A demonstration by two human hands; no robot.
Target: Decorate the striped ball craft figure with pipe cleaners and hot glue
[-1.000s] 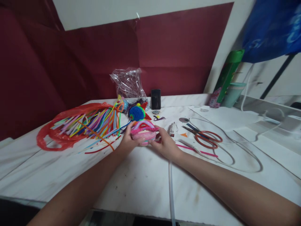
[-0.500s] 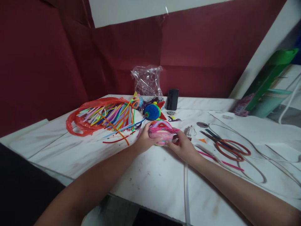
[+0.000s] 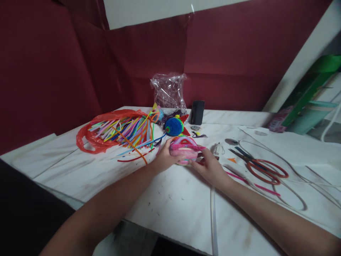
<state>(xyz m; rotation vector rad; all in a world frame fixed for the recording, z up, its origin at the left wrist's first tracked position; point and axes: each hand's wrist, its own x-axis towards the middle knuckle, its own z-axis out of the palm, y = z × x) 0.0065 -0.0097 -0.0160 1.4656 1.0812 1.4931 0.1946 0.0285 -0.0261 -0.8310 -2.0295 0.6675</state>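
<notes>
While it sits low over the white table (image 3: 170,202), the pink ball (image 3: 183,151) made of fuzzy wire is held from both sides. The left hand (image 3: 163,158) wraps its fingers around the left side of the ball and grips it. The right hand (image 3: 210,167) pinches the lower right side of the ball with its fingertips, closed on it too. A pink fuzzy loop runs over the top of the ball.

Just behind the ball is a blue ball (image 3: 173,127) with a green and yellow spot. Left of that lies a red plastic bag (image 3: 90,140) full of fuzzy sticks (image 3: 128,129) in many colors, and some sticks spill out onto the table. A clear crinkly bag (image 3: 168,90) stands at the back, near the dark red wall (image 3: 53,71). A small black box (image 3: 197,112) stands beside it.

To the right of the hands lie scissors (image 3: 262,167) with red handles. A loose pink stick (image 3: 253,184) lies near them. A thin white cord (image 3: 290,174) curls around that part of the table. A green box (image 3: 306,92) leans at the far right.
</notes>
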